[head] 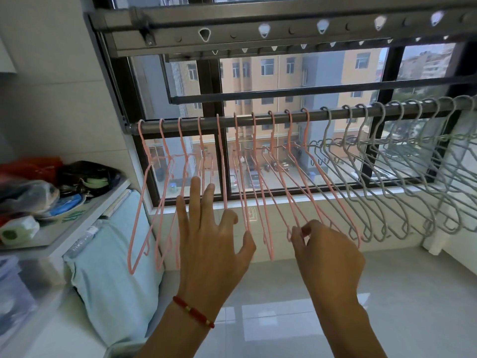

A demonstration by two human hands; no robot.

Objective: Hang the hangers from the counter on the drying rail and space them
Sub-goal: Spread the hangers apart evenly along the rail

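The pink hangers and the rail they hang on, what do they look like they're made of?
Pink hangers: probably wire with a matte plastic coating, since they are thin, evenly coloured and lack any shine. Rail: likely metal tube, dark grey with a dull sheen along its top.

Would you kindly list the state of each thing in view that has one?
pink hangers: hooked on the rail, unevenly spaced
grey hangers: hooked on the rail, to the right of the pink ones
drying rail: loaded along its length
left hand: open, fingers spread among the pink hangers
right hand: fingertips pinching a pink hanger's lower end
window: closed
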